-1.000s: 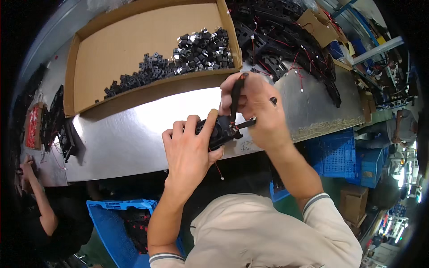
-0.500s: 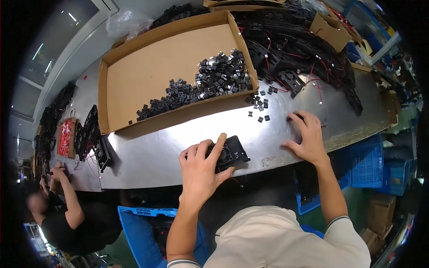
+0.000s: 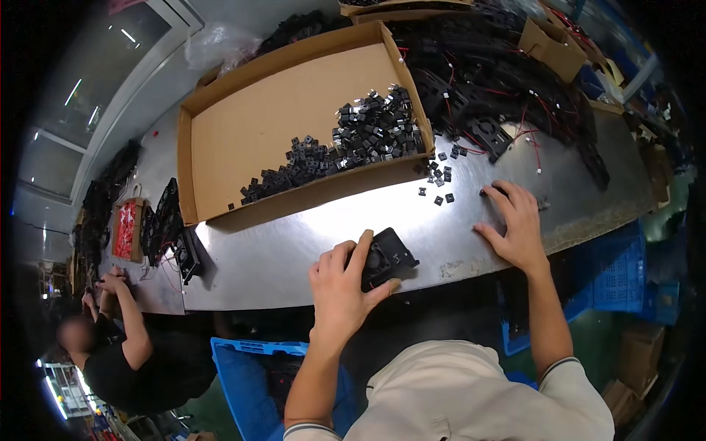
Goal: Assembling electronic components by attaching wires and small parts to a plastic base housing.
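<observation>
Left hand point(image 3: 344, 283): closed over a black square fan point(image 3: 387, 257), fingers curled on its top and thumb under its near edge, pressing it to the desk point(image 3: 294, 253) close to the near rim.
Right hand point(image 3: 515, 224): open, palm down, fingers spread on the steel surface; fingertips touch a small black part point(image 3: 487, 192), not gripped.
Black fan: lies flat and slightly turned, near centre of the desk, between the two hands, well apart from the right one.
Loose small black pieces point(image 3: 438, 176): scattered on the desk just left and far of the right hand, beside the box corner.
Cardboard box point(image 3: 294, 110): shallow, open, far of both hands; a heap of small black blocks point(image 3: 346, 147) lies along its near right wall.
Wired fan pile point(image 3: 507, 88): black fans with red leads, far right, beyond the right hand.
Blue crates point(image 3: 250, 367): under the desk's near edge, left and right of the person.
Second person point(image 3: 118, 338): far left, hands at the desk end, beside a red packet point(image 3: 126, 229) and standing black fans point(image 3: 165, 228).
</observation>
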### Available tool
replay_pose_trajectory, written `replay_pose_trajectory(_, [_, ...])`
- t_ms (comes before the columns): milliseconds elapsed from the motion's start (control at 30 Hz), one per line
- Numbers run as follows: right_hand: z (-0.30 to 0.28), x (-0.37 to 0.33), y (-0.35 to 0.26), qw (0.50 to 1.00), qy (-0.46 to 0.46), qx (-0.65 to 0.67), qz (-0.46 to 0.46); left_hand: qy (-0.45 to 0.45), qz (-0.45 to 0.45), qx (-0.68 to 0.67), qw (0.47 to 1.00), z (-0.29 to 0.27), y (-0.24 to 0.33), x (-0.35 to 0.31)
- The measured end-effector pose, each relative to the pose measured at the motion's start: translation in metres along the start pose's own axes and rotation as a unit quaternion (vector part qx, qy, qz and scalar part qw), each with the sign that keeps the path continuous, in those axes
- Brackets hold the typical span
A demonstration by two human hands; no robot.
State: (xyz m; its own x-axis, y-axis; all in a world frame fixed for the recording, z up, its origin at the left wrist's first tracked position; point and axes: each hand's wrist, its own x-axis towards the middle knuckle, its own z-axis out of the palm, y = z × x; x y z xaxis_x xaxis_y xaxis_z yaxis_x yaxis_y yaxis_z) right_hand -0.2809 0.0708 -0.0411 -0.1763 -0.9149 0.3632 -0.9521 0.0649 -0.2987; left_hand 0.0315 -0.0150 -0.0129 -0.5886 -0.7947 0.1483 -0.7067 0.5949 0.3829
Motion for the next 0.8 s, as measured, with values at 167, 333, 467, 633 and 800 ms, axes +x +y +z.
replay_pose_trajectory(167, [-0.003, 0.002, -0.003, 1.0, -0.007, 0.004, 0.006, 0.014, 0.008, 0.031, 0.999, -0.001, 0.007, -0.003])
replay_pose_trajectory(333, [0.009, 0.005, -0.012, 1.0, -0.015, 0.018, 0.003, -0.008, -0.012, 0.047, 0.999, -0.007, -0.003, -0.009])
replay_pose_trajectory(467, [-0.002, -0.002, -0.006, 0.999, -0.02, 0.024, 0.037, -0.068, 0.036, -0.002, 0.997, -0.027, -0.022, -0.006])
replay_pose_trajectory(633, [-0.014, -0.009, 0.0, 0.999, -0.027, -0.015, 0.039, -0.105, 0.019, 0.044, 0.993, -0.083, -0.102, 0.0])
replay_pose_trajectory(800, [0.004, 0.002, -0.007, 1.0, -0.005, 0.006, -0.009, -0.138, -0.004, 0.131, 0.982, -0.146, -0.214, -0.032])
